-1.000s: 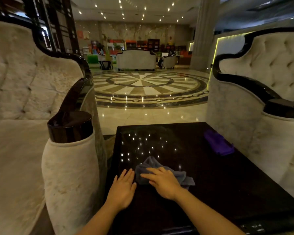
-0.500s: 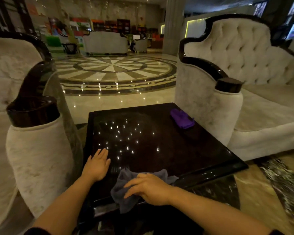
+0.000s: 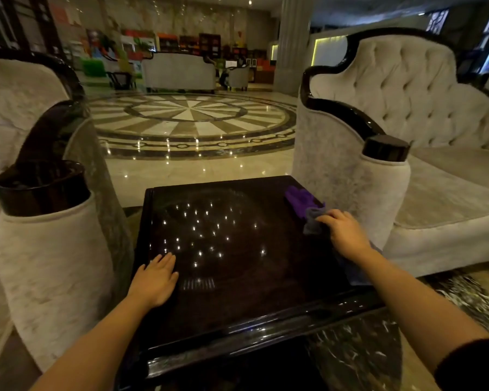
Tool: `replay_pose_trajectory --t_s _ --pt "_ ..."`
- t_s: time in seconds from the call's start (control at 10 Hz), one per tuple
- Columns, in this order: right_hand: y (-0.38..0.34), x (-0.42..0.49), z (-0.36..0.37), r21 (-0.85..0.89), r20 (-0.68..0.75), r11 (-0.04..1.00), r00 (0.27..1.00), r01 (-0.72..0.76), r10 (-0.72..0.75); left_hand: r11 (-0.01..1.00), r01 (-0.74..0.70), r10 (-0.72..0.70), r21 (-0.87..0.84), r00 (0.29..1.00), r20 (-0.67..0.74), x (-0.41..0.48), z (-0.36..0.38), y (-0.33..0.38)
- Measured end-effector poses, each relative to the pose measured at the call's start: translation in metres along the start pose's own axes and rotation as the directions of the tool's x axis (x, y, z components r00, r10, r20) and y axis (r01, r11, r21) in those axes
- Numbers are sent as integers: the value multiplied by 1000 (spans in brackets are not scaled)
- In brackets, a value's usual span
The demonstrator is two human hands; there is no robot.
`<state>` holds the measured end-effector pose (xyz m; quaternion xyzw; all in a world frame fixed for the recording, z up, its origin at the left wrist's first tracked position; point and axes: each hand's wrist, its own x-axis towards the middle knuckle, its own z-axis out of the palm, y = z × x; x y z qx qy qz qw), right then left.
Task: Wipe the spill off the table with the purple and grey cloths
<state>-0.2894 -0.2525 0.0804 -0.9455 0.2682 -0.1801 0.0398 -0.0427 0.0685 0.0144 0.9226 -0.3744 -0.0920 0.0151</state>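
Observation:
A dark glossy square table fills the middle of the view and mirrors small ceiling lights. My right hand presses on the grey cloth near the table's right edge; part of the cloth trails under my forearm. The purple cloth lies at the far right corner, touching the grey one. My left hand rests flat on the table's left side, fingers spread, holding nothing. No spill can be made out on the dark surface.
A cream tufted sofa arm stands close on the left. Another cream sofa hugs the table's right edge. Polished marble floor stretches beyond. Dark veined marble lies below the near right corner.
My right hand slid the grey cloth from the near edge up to the far right, next to the purple cloth. My left hand stayed flat on the left side.

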Motion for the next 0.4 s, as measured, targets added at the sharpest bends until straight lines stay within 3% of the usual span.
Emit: replay_pose_trajectory --t_s 0.1,0.2,0.4 --pt "21 -3 31 -141 408 957 866 -254 289 1000 -5 5 11 1000 14 0 -2 0" --pt "21 -8 42 -181 549 925 746 -333 376 1000 -13 13 22 999 29 0 -7 1" --pt "-14 -13 34 -172 457 953 837 -250 302 999 -48 48 -10 999 -25 5 -4 1"
